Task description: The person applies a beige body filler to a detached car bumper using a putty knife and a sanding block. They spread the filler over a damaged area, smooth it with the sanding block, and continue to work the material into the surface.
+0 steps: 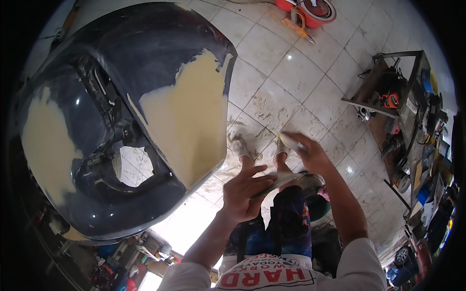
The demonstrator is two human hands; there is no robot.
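My left hand is closed on a thin, flat, greyish plate held level in front of my legs. My right hand, a little farther off and to the right, grips a pale flat spreader with a yellowish tip. Left of both hands stands a dark car body part with an opening in it. A broad patch of beige filler covers its near side, and another beige patch lies on its far left. Neither hand touches the car part.
To the right is a metal rack crowded with tools. A red bucket stands at the top. Dusty white tiles form the floor. A dark green rounded container sits beside my legs; clutter lies at lower left.
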